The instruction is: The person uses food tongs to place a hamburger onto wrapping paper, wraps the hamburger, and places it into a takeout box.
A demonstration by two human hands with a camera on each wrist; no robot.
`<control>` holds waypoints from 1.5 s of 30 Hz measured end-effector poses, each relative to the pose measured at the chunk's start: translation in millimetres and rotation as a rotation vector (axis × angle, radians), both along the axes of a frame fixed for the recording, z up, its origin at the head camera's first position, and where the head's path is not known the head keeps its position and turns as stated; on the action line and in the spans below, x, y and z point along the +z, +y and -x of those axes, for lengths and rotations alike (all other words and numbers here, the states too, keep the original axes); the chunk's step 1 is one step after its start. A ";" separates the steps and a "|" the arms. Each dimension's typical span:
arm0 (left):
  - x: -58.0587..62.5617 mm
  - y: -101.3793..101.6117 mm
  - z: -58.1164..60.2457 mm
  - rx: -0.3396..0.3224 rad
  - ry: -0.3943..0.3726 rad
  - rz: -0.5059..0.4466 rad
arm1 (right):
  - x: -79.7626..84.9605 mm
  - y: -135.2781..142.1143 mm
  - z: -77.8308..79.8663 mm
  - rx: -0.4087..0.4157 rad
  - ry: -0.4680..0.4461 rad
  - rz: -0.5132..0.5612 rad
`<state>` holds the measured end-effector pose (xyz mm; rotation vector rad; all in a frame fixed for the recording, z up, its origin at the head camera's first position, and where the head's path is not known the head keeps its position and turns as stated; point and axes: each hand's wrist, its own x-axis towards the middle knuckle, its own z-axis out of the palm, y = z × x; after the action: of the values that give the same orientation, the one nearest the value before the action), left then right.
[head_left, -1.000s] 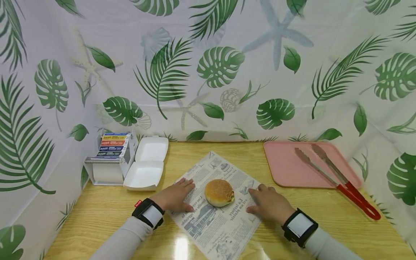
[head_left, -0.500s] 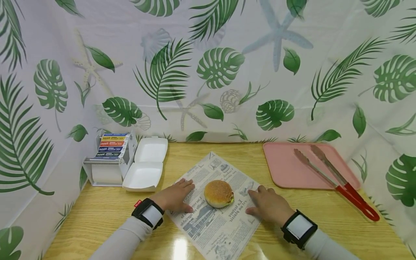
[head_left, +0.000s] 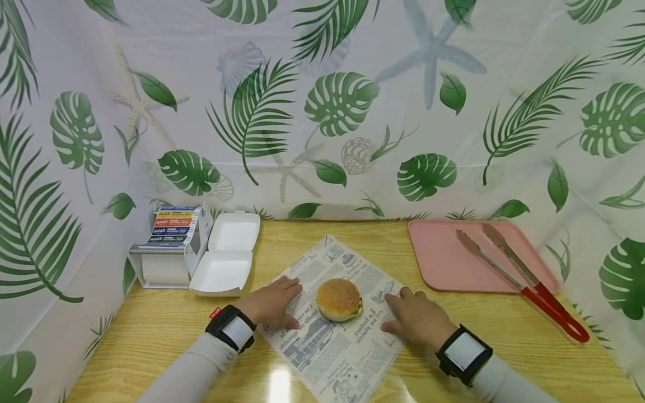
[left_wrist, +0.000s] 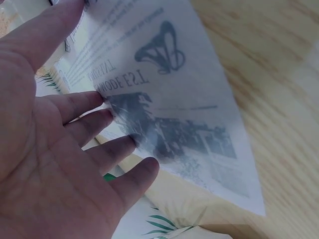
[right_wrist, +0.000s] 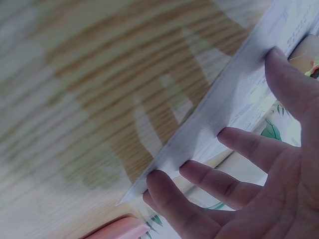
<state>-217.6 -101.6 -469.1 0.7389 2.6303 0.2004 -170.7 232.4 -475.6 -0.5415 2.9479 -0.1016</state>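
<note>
A sheet of newsprint-patterned wrapping paper [head_left: 347,358] lies turned cornerwise on the wooden table, with a seeded burger [head_left: 340,300] near its middle. My left hand [head_left: 272,304] rests on the paper's left corner, fingers spread; in the left wrist view the fingertips [left_wrist: 149,164] touch the printed sheet. On the opposite corner lies my right hand [head_left: 420,318], its fingers also apart. The right wrist view shows those fingertips [right_wrist: 158,180] against the paper's edge [right_wrist: 199,119]. Both hands are beside the burger without touching it.
At the back left an open white clamshell box [head_left: 229,257] stands beside a dispenser [head_left: 171,240] holding a roll and colourful printed labels. A pink tray [head_left: 438,257] sits at the back right, with red-handled tongs [head_left: 534,291] lying across it and over its edge. A leaf-patterned cloth [head_left: 322,112] hangs behind.
</note>
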 end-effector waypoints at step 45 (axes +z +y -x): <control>23.4 61.8 108.4 -0.044 0.046 0.020 | -0.2 1.6 0.5 -0.059 -0.046 -0.027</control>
<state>-326.0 -39.9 -445.7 0.8031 2.6525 0.1457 -171.2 234.1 -475.8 -0.4430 2.9161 -0.0796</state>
